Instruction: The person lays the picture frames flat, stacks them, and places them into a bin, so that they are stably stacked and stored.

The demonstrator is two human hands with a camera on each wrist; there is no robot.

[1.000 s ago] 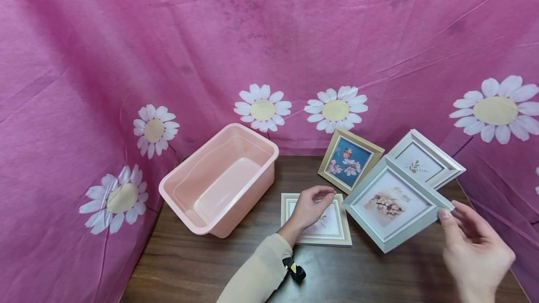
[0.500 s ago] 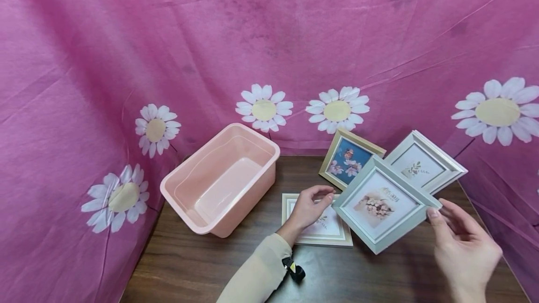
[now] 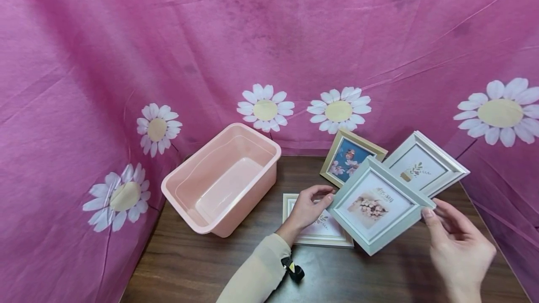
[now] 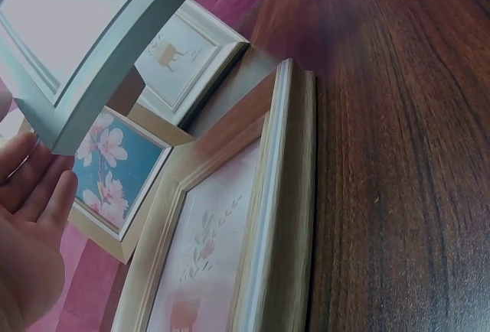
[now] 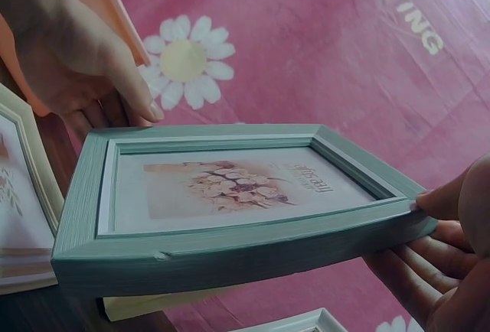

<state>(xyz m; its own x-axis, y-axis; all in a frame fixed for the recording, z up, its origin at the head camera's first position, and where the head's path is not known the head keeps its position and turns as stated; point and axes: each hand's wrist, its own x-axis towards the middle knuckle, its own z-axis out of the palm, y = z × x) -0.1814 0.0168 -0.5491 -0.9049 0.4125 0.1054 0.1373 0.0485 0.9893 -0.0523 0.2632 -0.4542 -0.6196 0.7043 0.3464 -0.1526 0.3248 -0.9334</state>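
Observation:
My right hand (image 3: 461,244) pinches the right corner of a pale green picture frame (image 3: 404,230), thumb on its face and fingers beneath. The frame is held tilted above the table, its blossom print facing up. Its left corner reaches my left hand (image 3: 309,209), whose loosely bent fingers (image 4: 50,194) lie beside and below that corner in the left wrist view; whether they touch it I cannot tell. Under the left hand, a cream picture frame (image 3: 287,207) lies flat. Behind the green one stand a tan frame (image 3: 337,147) with a blue flower picture and a white frame (image 3: 452,172), both partly covered.
A pink plastic tub (image 3: 219,183) stands on the left of the dark wooden table (image 3: 185,265). Pink cloth (image 3: 269,36) printed with daisies hangs behind and at both sides. A black strap (image 3: 294,270) sits on the left sleeve.
My right hand has moved left with the green frame, bringing its left corner up to my left hand. The left hand stays almost where it was.

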